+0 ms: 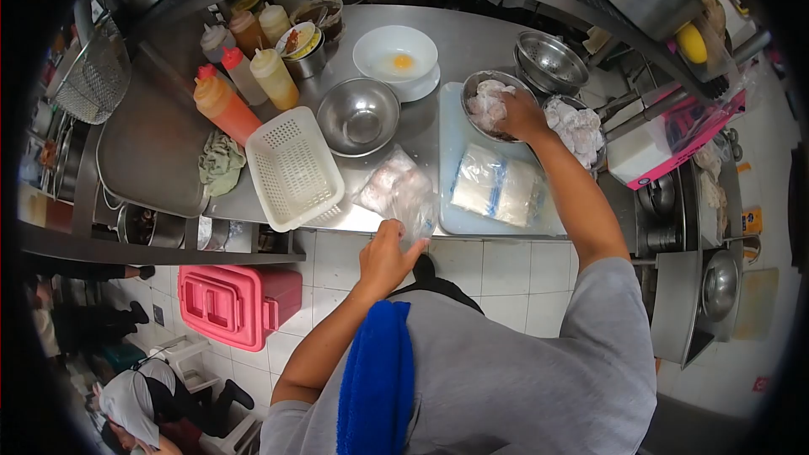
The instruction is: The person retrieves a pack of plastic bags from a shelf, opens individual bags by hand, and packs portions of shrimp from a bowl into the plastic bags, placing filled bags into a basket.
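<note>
My left hand [390,254] pinches the open end of a clear plastic bag [413,211] at the counter's front edge. Pale pinkish pieces, apparently raw meat, fill the bag's far end. My right hand [524,115] reaches into a metal bowl [470,126] on the cutting board [451,202], fingers curled on pale, raw-looking meat [489,104]; the fingertips are hidden. Nearer me on the board lie clear bags of white contents [497,187]. Right of the bowl is a dish of crumpled white material [575,125] that I cannot make out.
An empty-looking metal bowl [360,116], white basket [295,168] and squeeze bottles [227,108] stand left. A white bowl with an egg yolk [394,52] sits behind, and a colander [552,61] at back right. A pink lidded bin [236,305] is on the floor; a person [160,400] is lower left.
</note>
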The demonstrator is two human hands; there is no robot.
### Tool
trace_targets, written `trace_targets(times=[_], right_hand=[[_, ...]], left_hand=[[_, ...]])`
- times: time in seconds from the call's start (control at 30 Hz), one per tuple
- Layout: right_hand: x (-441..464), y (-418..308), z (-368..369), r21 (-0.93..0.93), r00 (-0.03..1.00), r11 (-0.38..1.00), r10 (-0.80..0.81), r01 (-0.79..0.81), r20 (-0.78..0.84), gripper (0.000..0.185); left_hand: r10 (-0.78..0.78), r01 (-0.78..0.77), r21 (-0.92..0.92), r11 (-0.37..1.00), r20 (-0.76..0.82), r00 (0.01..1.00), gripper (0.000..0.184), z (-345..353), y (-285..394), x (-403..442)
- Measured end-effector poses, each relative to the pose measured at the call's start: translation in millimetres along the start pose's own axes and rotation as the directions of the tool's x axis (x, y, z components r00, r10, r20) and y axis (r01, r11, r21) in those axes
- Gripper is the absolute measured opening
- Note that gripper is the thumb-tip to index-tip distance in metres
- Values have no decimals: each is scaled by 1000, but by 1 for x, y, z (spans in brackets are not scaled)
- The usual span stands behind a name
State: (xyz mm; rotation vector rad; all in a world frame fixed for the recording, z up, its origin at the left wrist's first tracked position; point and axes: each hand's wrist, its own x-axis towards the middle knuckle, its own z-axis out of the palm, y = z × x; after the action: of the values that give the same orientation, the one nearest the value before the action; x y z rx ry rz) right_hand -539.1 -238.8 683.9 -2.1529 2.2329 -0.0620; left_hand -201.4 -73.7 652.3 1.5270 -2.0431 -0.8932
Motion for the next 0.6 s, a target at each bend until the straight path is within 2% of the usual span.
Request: trace_targets(times=[0.07,0.17,0.27,0.4,0.47,0.5,0.53,0.57,0.6], right_hand=[[0,1,5,-35,996,996,-79,78,-41,63],[0,-3,-2,-78,996,994,-79,82,33,63],[10,10,6,-44,994,993,-110,110,14,63],[17,8,-13,-20,995,998,-57,59,88,61],[33,31,-6,252,984,964,-120,84,132,54],[34,34,-12,252,984,964,-123,88,128,54],[35,36,-23,484,974,868,-6,-108,228,50],[32,37,-30,657,932,689,79,-308,353,47],[24,42,-30,830,937,439,107,-344,332,41]], left_hand=[[1,-1,-1,1000,-4,1000,41,2,0,-1],[-13,13,-12,1000,1,1000,38,4,-1,-2],[-20,20,-16,1000,-19,1000,35,8,-6,-4],[-34,34,-12,999,-31,999,30,6,-8,-5],[-40,39,-9,999,-36,999,28,5,-9,-6],[-35,35,-7,999,-51,998,27,4,-10,-6],[-30,30,-6,1000,-65,997,25,4,-11,-5],[-29,29,-7,1000,-66,997,25,3,-12,-6],[-31,30,-22,999,-80,996,24,3,-13,-6]])
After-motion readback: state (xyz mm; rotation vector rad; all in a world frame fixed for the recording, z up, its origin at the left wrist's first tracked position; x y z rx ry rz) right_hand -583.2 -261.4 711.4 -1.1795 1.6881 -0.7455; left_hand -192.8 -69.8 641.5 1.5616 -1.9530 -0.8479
